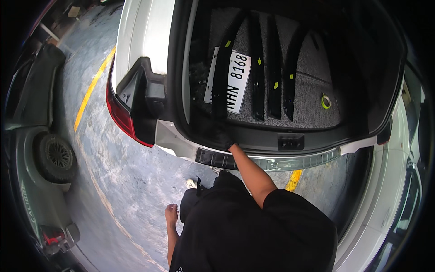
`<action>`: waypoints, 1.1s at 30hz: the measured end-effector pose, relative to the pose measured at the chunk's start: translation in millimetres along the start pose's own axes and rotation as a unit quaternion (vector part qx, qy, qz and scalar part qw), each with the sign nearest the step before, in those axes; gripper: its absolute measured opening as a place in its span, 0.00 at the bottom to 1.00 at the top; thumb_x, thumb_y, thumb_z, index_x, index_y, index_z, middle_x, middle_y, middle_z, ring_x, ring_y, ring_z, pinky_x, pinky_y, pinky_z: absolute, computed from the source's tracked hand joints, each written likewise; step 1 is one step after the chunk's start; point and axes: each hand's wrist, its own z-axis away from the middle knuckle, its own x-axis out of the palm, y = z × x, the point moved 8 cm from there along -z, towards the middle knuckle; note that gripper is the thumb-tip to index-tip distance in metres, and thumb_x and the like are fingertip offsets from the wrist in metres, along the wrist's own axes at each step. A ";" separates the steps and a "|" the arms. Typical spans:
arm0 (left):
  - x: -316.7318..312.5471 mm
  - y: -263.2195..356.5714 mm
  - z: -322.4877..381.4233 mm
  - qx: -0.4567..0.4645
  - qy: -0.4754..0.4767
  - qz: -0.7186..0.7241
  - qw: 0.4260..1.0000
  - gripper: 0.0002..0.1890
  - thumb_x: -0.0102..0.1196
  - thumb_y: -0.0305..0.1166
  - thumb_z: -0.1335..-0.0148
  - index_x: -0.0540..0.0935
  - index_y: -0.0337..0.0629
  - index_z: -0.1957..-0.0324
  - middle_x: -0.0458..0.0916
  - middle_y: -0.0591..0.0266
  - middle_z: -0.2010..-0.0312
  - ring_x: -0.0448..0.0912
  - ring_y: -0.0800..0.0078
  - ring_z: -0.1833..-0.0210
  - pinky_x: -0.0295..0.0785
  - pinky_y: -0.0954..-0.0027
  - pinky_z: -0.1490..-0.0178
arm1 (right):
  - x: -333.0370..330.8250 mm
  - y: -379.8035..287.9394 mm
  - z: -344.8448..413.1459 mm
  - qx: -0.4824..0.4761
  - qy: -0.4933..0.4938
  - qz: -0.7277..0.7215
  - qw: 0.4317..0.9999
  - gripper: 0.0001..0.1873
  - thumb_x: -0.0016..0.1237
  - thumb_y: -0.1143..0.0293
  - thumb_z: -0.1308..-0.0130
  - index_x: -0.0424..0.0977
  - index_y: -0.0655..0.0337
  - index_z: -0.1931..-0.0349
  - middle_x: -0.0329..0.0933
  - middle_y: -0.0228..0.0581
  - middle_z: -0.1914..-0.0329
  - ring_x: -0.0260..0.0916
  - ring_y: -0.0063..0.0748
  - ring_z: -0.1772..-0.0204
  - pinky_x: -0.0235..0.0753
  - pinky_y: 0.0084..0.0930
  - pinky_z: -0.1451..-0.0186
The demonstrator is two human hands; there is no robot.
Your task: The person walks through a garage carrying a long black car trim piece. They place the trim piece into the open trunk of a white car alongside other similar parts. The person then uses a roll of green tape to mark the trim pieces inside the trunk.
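Observation:
My right hand [223,136], in a black glove, reaches over the rear sill of a white car's open boot. It is at the lower end of the leftmost dark window visor [222,74]; against the black trim I cannot tell whether its fingers grip it. Three more window visors [257,74] lie side by side on the grey boot carpet [312,71], each bearing a small piece of yellow-green tape. Under the leftmost visor lie white licence plates [239,81]. Low at my left side hangs my bare left hand [172,214], fingers curled; whether it holds anything is unclear.
A roll of yellow-green tape [326,101] sits at the boot's right. The rear bumper has a ridged sill plate [306,161], and a red tail light [120,115] is at the left corner. A dark pickup [44,176] stands left, across the painted floor [112,183].

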 end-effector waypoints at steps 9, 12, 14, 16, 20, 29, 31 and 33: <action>-70.3 -25.4 -85.1 0.076 -0.099 -0.204 0.971 0.19 0.64 0.44 0.38 0.85 0.35 0.58 0.87 0.53 0.72 0.86 0.65 0.70 0.79 0.63 0.60 | -37.8 6.0 -21.7 0.045 0.067 -0.048 0.996 0.17 0.55 0.71 0.34 0.81 0.62 0.46 0.84 0.50 0.47 0.80 0.45 0.43 0.75 0.38 0.36; -98.4 -22.4 -106.9 0.073 -0.066 -0.184 0.978 0.22 0.65 0.46 0.39 0.85 0.33 0.60 0.87 0.53 0.72 0.85 0.65 0.72 0.80 0.63 0.63 | -56.3 10.4 -32.3 0.046 0.100 -0.081 0.991 0.17 0.55 0.71 0.34 0.80 0.62 0.46 0.84 0.50 0.46 0.80 0.44 0.43 0.75 0.37 0.36; -102.7 -11.0 -107.9 0.032 -0.056 -0.146 0.987 0.20 0.66 0.44 0.40 0.84 0.32 0.60 0.87 0.54 0.72 0.85 0.66 0.73 0.80 0.64 0.66 | -76.1 26.6 -27.7 0.052 0.114 -0.106 0.986 0.17 0.55 0.72 0.34 0.80 0.62 0.45 0.84 0.49 0.46 0.80 0.43 0.43 0.75 0.37 0.36; -96.0 10.1 -102.5 0.006 -0.041 -0.134 0.990 0.16 0.65 0.39 0.39 0.84 0.32 0.60 0.86 0.54 0.72 0.84 0.67 0.73 0.80 0.65 0.67 | -94.1 40.4 -23.2 0.051 0.121 -0.140 0.981 0.17 0.55 0.72 0.34 0.80 0.62 0.45 0.84 0.49 0.46 0.80 0.43 0.43 0.75 0.36 0.36; -53.3 24.1 -105.6 -0.014 -0.044 -0.128 0.991 0.15 0.66 0.37 0.38 0.84 0.33 0.59 0.86 0.55 0.72 0.84 0.68 0.73 0.79 0.65 0.68 | -116.2 56.7 -12.9 0.031 0.105 -0.233 0.966 0.17 0.54 0.73 0.34 0.80 0.62 0.45 0.84 0.48 0.46 0.80 0.41 0.43 0.75 0.36 0.36; 162.9 205.0 -31.7 0.158 -0.294 -0.274 0.902 0.24 0.60 0.50 0.32 0.84 0.37 0.49 0.88 0.51 0.64 0.85 0.64 0.60 0.78 0.61 0.54 | -162.8 109.7 21.5 0.114 0.134 -0.374 0.910 0.19 0.53 0.79 0.33 0.78 0.66 0.41 0.83 0.39 0.45 0.76 0.29 0.39 0.70 0.26 0.34; 216.5 293.4 -3.8 0.180 -0.342 -0.291 0.875 0.23 0.57 0.50 0.30 0.84 0.38 0.50 0.86 0.50 0.65 0.85 0.60 0.59 0.77 0.60 0.53 | -163.2 148.4 33.2 0.212 0.120 -0.445 0.862 0.20 0.56 0.78 0.35 0.78 0.66 0.42 0.83 0.39 0.46 0.77 0.27 0.43 0.73 0.27 0.37; 261.8 349.4 -25.6 0.311 -0.343 -0.220 0.859 0.19 0.54 0.46 0.28 0.84 0.39 0.53 0.86 0.50 0.65 0.85 0.56 0.62 0.77 0.59 0.53 | -169.5 133.1 28.9 0.156 0.118 -0.342 0.919 0.21 0.58 0.78 0.37 0.79 0.65 0.42 0.83 0.39 0.46 0.78 0.26 0.46 0.75 0.27 0.40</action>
